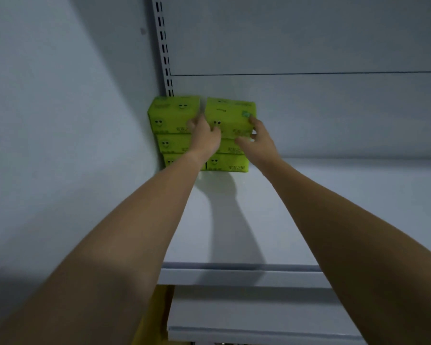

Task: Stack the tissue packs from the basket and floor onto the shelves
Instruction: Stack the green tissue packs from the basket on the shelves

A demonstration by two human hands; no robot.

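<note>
Six tissue packs (pixel 174 115) are sitting in two stacks at eleven o'clock on the shelf (pixel 334 195). Left hand (pixel 204 138) and right hand (pixel 260 138) are gripping the right stack's top pack (pixel 230 113), seemingly settling it. Any remaining packs are not showing.

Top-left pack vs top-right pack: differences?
The top-right pack is gripped by the left hand and right hand; the top-left pack sits beside the wall. The top-right pack shows a teal label; the top-left pack shows none. Both are green, smiley-printed, third in their stacks.

White shelf (pixel 309 207), green tissue packs (pixel 229 163) stacked in back-left corner
</note>
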